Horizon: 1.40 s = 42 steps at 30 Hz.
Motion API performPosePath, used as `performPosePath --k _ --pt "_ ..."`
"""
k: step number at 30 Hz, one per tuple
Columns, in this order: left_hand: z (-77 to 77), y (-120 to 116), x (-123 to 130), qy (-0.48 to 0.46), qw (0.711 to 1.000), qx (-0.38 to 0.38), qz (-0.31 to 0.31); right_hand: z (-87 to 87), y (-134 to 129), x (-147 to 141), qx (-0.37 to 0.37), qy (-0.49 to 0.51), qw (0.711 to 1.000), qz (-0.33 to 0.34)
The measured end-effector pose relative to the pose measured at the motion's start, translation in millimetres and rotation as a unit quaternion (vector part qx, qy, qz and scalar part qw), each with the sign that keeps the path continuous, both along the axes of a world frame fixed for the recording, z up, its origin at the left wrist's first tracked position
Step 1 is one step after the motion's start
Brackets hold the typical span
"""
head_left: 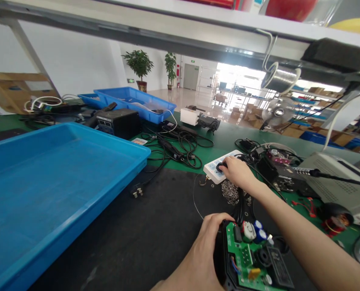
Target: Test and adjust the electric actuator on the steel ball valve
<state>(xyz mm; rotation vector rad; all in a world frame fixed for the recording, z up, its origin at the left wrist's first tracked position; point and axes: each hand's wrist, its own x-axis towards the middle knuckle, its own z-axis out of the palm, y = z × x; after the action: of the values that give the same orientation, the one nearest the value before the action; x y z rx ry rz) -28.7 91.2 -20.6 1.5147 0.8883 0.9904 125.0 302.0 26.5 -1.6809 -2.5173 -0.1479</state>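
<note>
My left hand [202, 254] is wrapped around the left side of a black housing holding a green circuit board [243, 258] with capacitors and other parts on it. Farther forward, my right hand [239, 171] grips a black power plug [221, 166] at the white power strip [212, 171]. Whether the plug is fully seated I cannot tell. Black cables run from the housing toward the strip, partly behind my right forearm. A pile of small metal nuts or rings [229, 191] lies just below the strip.
A large blue tray [107, 161] fills the left side. Behind it stand a black box [119, 123] and another blue bin [131, 99]. A loose plug [136, 190] lies on the black mat. At right are a soldering iron [313, 173] and a grey instrument [334, 182]; a shelf spans overhead.
</note>
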Motion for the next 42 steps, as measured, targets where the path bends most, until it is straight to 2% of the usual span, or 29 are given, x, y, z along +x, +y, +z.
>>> performPosePath --k 6,14,23,25,27,29,32,33,35,38,40,42 --pt "-1.6 1 0 -0.005 1.000 -0.012 -0.003 8.7 7 -12 -0.019 -0.077 0.997 0.007" --pt "-5.1 4 2 -0.020 1.000 -0.016 -0.010 15.9 28 -18 -0.087 -0.127 0.988 0.008" --pt "5.5 2 6 0.007 1.000 -0.013 -0.004 -2.7 13 -20 -0.068 -0.087 0.994 0.004" --pt "6.6 1 6 0.011 1.000 -0.004 -0.004 -1.4 12 -18 -0.069 -0.069 0.995 0.007" --pt "7.2 1 6 0.004 1.000 -0.008 -0.006 8.5 6 -12 -0.071 -0.044 0.996 0.012" --pt "7.6 0 5 -0.001 1.000 -0.024 -0.003 28.0 -11 0 -0.055 -0.010 0.998 0.015" --pt "8.8 -2 3 -0.001 1.000 -0.027 0.001 68.7 -64 29 0.001 0.053 0.998 0.016" --pt "9.3 -3 3 0.000 1.000 -0.023 0.003 82.1 -87 39 0.000 0.080 0.996 0.038" --pt "10.6 -4 2 0.002 1.000 -0.015 0.004 103.3 -132 56 -0.073 0.181 0.973 0.120" --pt "12.4 -5 2 0.004 1.000 -0.004 0.007 115.0 -181 69 -0.172 0.159 0.955 0.184" --pt "13.3 -6 2 0.004 1.000 0.003 0.012 112.3 -195 70 -0.190 0.112 0.956 0.192" --pt "14.2 -7 3 0.002 1.000 0.009 0.015 108.3 -197 68 -0.187 0.081 0.962 0.185"
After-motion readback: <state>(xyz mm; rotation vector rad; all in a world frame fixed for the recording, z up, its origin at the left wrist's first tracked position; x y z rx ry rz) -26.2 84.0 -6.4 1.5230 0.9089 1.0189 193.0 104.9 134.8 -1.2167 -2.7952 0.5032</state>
